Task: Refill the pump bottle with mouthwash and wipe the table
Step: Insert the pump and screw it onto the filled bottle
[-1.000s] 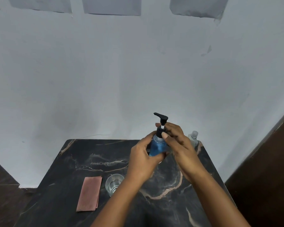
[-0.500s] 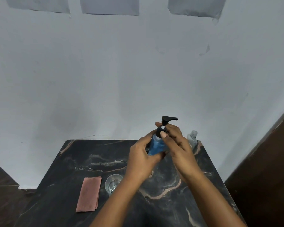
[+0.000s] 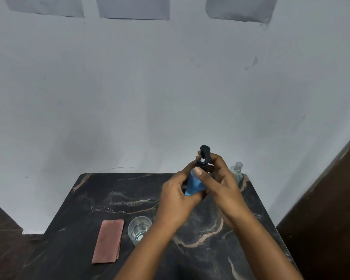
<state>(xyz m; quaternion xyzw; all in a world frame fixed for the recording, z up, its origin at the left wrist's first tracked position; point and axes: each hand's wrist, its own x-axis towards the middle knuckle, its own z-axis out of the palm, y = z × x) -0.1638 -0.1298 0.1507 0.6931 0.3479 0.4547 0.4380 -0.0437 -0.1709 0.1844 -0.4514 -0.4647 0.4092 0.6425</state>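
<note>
A blue pump bottle (image 3: 192, 184) with a black pump head (image 3: 205, 152) is held upright above the far part of the black marble table (image 3: 93, 201). My left hand (image 3: 176, 197) grips the bottle's body from the left. My right hand (image 3: 216, 178) has its thumb and fingers curled round the black collar below the pump head. The bottle's lower part is hidden by my hands. A clear mouthwash bottle (image 3: 237, 171) stands at the table's far right corner, behind my right hand. A folded pinkish-brown cloth (image 3: 109, 241) lies on the table's near left.
A clear drinking glass (image 3: 139, 229) stands upright next to the cloth, just left of my left forearm. A pale wall rises right behind the table. Dark brown floor lies to the left and a dark panel to the right.
The pump head has turned: its spout pointed left, then right, and now points roughly away from me. My right hand's fingers have shifted round the collar. Both hands stay in place.
</note>
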